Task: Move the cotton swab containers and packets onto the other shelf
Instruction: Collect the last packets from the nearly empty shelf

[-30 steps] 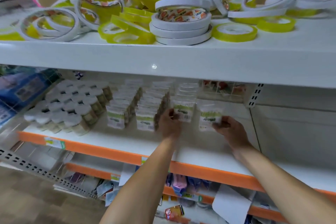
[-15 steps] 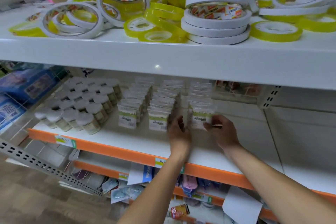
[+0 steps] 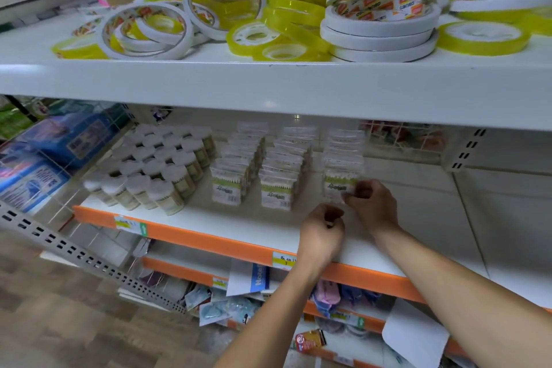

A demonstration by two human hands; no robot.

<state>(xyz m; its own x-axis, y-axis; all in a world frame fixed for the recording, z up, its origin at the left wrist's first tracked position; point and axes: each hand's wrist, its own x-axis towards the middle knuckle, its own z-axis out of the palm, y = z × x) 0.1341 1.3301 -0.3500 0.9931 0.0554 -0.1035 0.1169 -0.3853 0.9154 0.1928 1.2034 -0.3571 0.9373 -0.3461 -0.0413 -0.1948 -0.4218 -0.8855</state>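
Three rows of cotton swab packets stand on the white shelf with the orange edge [image 3: 209,237]: a left row [image 3: 228,181], a middle row [image 3: 277,187] and a right row [image 3: 343,158]. To their left stands a block of several round white-lidded cotton swab containers [image 3: 155,164]. My right hand [image 3: 372,205] pinches the lower corner of the front packet [image 3: 336,185] of the right row. My left hand [image 3: 321,231] hovers near the shelf's front, just below the right hand, with its fingers curled and nothing visible in it.
The upper shelf [image 3: 268,84] overhangs the packets and carries a heap of white and yellow tape rolls [image 3: 298,18]. A wire divider with blue packs [image 3: 44,158] behind it bounds the left side. A wire basket [image 3: 403,140] sits at the back right. Bare shelf lies right of the packets.
My left hand has pulled back from the packets toward the shelf's front and curled. My right hand has brought its packet to the front of the right row and still pinches it.
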